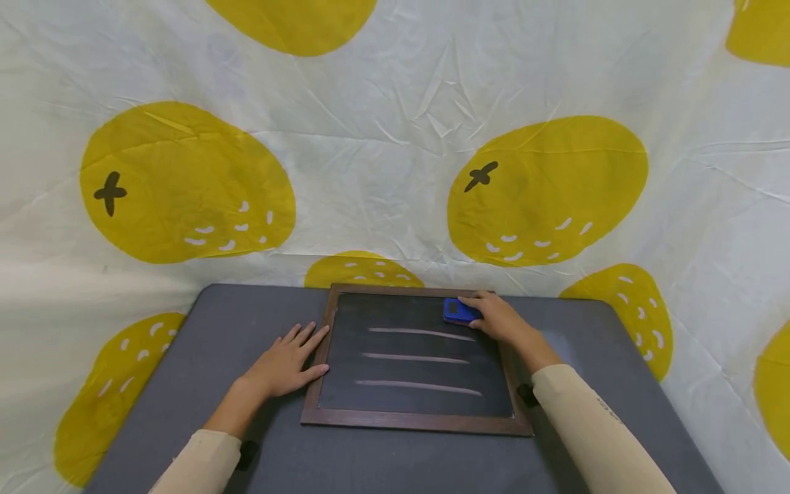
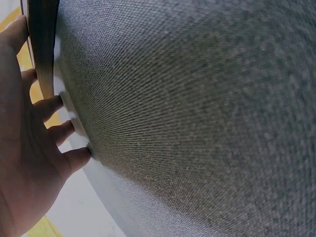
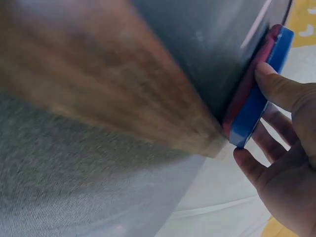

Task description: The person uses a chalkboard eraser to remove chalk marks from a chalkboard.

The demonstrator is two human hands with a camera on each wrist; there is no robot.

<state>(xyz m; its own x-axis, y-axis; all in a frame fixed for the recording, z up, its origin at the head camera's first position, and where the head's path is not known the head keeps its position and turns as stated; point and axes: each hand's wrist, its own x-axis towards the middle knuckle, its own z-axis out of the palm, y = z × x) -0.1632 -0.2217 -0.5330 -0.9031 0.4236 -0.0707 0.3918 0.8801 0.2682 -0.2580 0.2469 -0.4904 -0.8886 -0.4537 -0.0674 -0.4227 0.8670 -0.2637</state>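
A wood-framed chalkboard (image 1: 420,405) lies on the grey table, with three pale chalk lines (image 1: 415,359) across its dark surface. At its upper right corner my right hand (image 1: 501,320) grips a blue chalkboard eraser (image 1: 455,310). The right wrist view shows the reddish felt side of the eraser (image 3: 250,89) against the board, thumb on one side and fingers on the other. My left hand (image 1: 284,361) is spread flat at the left side, thumb and index fingertip touching the wooden frame. In the left wrist view the left hand's fingers (image 2: 61,132) reach down to the table.
The grey table (image 1: 204,357) extends on both sides of the board and in front of it. Right behind its far edge hangs a white cloth (image 1: 370,185) printed with yellow fruit shapes.
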